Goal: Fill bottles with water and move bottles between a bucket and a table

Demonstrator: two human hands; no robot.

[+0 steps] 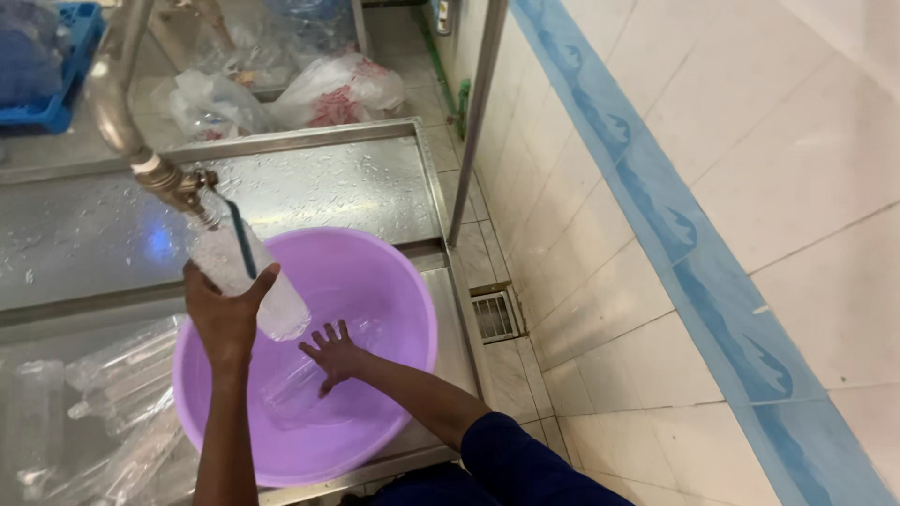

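Empty bottles (103,412): clear plastic ones lie in a heap at the near left, beside the basin; their count is hard to tell.
Tap (173,183): a brass spout on a bent metal pipe, far left, pointing down into the neck of the held bottle.
Left hand (223,314): raised over the basin's left rim, fingers and thumb wrapped round the lower body of a clear plastic bottle.
Bottle (246,272): tilted, mouth up against the tap, base hanging over the basin; it looks cloudy with water or spray.
Basin (412,309): round, purple, plastic, set on the steel sink counter near the middle; shallow water seems to lie in it.
Right hand (333,356): low inside the basin, fingers spread wide, palm down. It grips nothing that I can make out, though a clear shape may lie under it.
Steel counter (319,183): wet, beaded with drops, running far and left behind the basin.
Bags (328,89): crumpled plastic ones on the floor beyond the counter.
Wall (750,141): pale tiles with a blue band, on the right.
Doing it well: I judge the bottle's mouth should stay square under the spout, held firmly, so water goes in rather than down the outside.
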